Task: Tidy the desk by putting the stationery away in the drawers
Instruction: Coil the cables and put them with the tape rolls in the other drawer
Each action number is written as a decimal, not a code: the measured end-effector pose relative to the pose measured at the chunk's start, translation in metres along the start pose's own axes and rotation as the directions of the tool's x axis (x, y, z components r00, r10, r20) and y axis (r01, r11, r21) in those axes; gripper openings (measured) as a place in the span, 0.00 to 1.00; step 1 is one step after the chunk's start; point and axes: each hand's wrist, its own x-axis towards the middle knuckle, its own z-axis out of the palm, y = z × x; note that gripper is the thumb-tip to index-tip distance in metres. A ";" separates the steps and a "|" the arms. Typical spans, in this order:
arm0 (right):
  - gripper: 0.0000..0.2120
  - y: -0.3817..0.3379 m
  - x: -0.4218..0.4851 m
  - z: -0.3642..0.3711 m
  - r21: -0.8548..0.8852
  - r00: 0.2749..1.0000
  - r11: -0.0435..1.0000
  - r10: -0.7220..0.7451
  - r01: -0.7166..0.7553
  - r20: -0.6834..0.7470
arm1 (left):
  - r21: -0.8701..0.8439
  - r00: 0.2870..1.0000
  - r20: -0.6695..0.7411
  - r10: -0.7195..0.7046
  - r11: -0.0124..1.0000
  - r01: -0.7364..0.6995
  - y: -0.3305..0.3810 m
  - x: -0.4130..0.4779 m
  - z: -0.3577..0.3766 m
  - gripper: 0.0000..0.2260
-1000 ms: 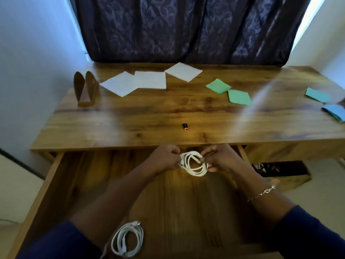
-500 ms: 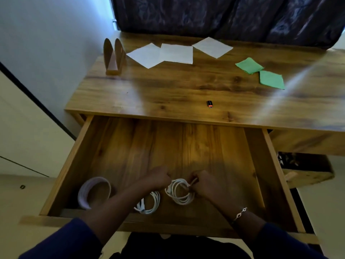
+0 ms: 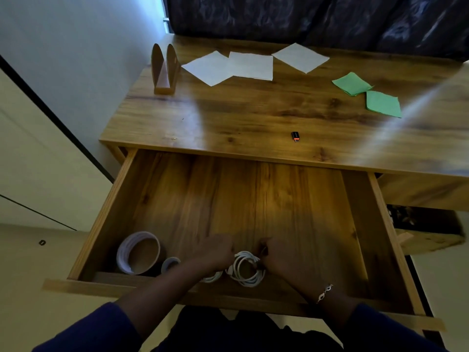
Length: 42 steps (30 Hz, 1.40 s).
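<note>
Left hand (image 3: 215, 252) and right hand (image 3: 280, 259), fingers curled, hold the coiled white cable (image 3: 247, 271) between them inside the open drawer (image 3: 106, 217); a tape roll (image 3: 138, 252) lies left of the grip.

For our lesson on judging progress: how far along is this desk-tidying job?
Done: two tape rolls and another cable lie in the open drawer. In hand: the left hand and right hand hold a coiled white cable inside the drawer. Left: white papers, green papers and a small black-and-orange item lie on the desk.
</note>
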 end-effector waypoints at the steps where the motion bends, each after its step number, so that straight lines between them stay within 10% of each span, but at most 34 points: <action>1: 0.15 0.000 0.000 0.000 -0.002 1.000 1.000 -0.001 0.001 0.008 | 0.044 1.000 -0.013 0.013 0.999 -0.013 0.000 -0.001 0.001 0.12; 12: 0.07 -0.001 0.001 -0.041 0.086 0.967 0.988 -0.106 0.129 -0.230 | 0.161 0.866 -0.356 0.350 0.936 -0.312 0.031 0.008 -0.039 0.13; 18: 0.06 -0.024 0.017 -0.137 -0.086 0.741 0.944 -0.305 0.319 -0.598 | 0.139 0.643 -0.637 0.425 0.884 -0.447 0.076 0.035 -0.097 0.19; 30: 0.15 -0.035 0.101 -0.200 -0.509 0.790 0.834 -0.453 0.212 -0.413 | 0.189 0.819 -0.418 0.392 0.920 -0.344 0.111 0.082 -0.133 0.30; 42: 0.12 -0.029 0.075 -0.201 -0.491 0.756 0.850 -0.446 0.190 -0.479 | 0.227 0.779 -0.462 0.424 0.906 -0.358 0.092 0.070 -0.119 0.26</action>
